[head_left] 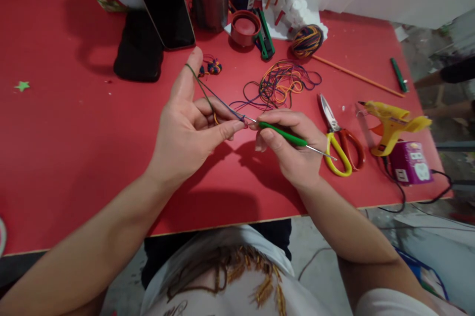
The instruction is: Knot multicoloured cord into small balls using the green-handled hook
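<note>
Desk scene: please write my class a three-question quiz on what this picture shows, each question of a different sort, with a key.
1. True or false: the left hand is pinching yarn.
2. What colour is the handle of the hook in the right hand?
A. Yellow
B. Green
C. White
3. Fill in the missing word: in the picture, the glue gun lies to the ____ of the scissors.

Key: 1. True; 2. B; 3. right
</note>
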The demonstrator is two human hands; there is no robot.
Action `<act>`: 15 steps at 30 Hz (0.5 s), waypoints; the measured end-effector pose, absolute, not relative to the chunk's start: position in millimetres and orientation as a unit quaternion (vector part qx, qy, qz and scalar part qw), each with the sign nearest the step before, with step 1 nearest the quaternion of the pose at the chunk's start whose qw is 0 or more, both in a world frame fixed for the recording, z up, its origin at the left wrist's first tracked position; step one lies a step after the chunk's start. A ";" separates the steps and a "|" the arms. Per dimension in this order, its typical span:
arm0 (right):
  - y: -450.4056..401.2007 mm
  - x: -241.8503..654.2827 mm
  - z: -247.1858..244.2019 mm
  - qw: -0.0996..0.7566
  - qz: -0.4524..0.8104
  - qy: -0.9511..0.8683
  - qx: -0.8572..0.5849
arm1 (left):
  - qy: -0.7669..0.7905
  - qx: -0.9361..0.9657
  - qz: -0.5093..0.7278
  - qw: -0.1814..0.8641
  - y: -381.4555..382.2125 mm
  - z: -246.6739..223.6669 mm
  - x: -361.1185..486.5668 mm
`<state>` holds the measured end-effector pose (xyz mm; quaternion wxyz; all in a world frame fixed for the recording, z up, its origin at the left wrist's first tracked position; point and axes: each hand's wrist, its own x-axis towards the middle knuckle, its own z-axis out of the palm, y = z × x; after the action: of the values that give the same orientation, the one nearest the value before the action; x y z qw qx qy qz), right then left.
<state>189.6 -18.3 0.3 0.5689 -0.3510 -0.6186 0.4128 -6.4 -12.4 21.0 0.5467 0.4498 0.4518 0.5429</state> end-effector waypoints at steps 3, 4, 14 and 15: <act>-14.6 191.0 -3.3 0.569 0.413 -0.630 -0.329 | 0.438 0.441 0.551 0.557 -11.3 18.8 -6.9; -12.8 191.7 -5.2 0.572 0.418 -0.630 -0.319 | 0.436 0.442 0.550 0.558 -11.2 18.3 -7.0; -10.3 191.2 -6.9 0.461 0.665 -0.508 -0.296 | 0.447 0.452 0.551 0.541 -13.2 22.2 -6.3; -11.2 190.3 -6.4 0.462 0.671 -0.502 -0.291 | 0.449 0.451 0.549 0.541 -13.1 21.8 -6.5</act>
<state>190.3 -11.2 -6.4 0.4618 -0.2907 -0.5016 0.6713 -6.5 -13.1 21.8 0.5415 0.4512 0.4493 0.5490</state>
